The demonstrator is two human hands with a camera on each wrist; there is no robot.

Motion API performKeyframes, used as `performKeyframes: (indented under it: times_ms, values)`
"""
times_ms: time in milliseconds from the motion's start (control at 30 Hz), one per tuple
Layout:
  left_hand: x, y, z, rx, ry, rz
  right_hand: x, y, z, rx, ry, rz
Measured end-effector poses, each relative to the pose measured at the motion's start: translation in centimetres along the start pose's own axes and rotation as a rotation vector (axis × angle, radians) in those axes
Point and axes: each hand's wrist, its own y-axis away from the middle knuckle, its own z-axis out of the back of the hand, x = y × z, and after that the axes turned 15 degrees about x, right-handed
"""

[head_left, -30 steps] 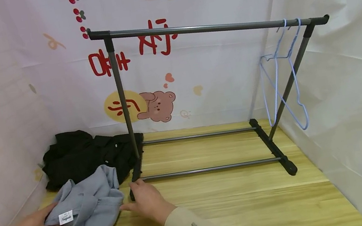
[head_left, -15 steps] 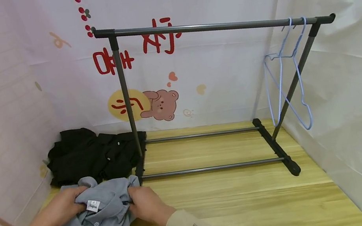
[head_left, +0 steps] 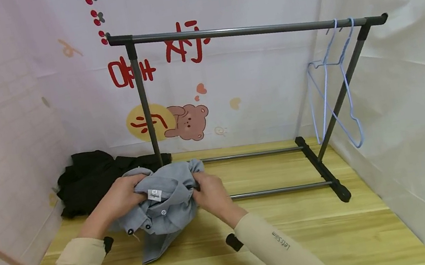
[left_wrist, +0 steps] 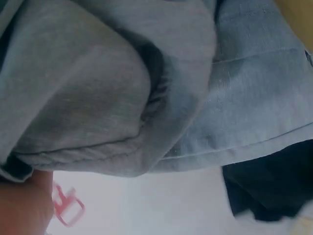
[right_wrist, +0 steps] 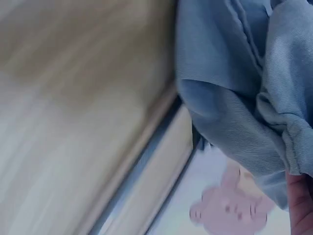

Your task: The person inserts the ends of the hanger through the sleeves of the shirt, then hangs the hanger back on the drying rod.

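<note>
A grey-blue button-up shirt (head_left: 174,204) hangs bunched between both hands in the head view, its white label (head_left: 154,195) facing up. My left hand (head_left: 124,196) grips its left side, and my right hand (head_left: 213,195) holds the opposite side. Folds of the shirt (left_wrist: 98,88) fill most of the left wrist view, with part of the left hand (left_wrist: 24,205) at the lower left corner. In the right wrist view, the cloth (right_wrist: 220,98) drapes at the right above a bit of the right hand (right_wrist: 299,205). The fingertips are partly hidden in the fabric.
Black clothing (head_left: 90,181) lies heaped at the back left of the wooden table (head_left: 298,240). Behind the shirt stands a grey clothes rack (head_left: 246,30), with two blue hangers (head_left: 325,64) at the right end of its bar. Printed cloth walls (head_left: 249,98) enclose the back and sides.
The right hand has moved onto the shirt and taken hold of it. Both hands have lifted the shirt and carried it rightward, in front of the rack's left post.
</note>
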Motion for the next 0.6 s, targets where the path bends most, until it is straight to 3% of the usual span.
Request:
performKeyframes:
  times_ms: [400,600]
  values:
    - [-6.8,-10.8,-3.6,0.011,-0.015,-0.122,-6.8,4.3,8.0,-0.146,0.029,-0.199]
    - [-8.7,-13.9,-6.2,0.051,0.004,-0.093,-10.1,6.3,9.6,-0.15,0.033,-0.297]
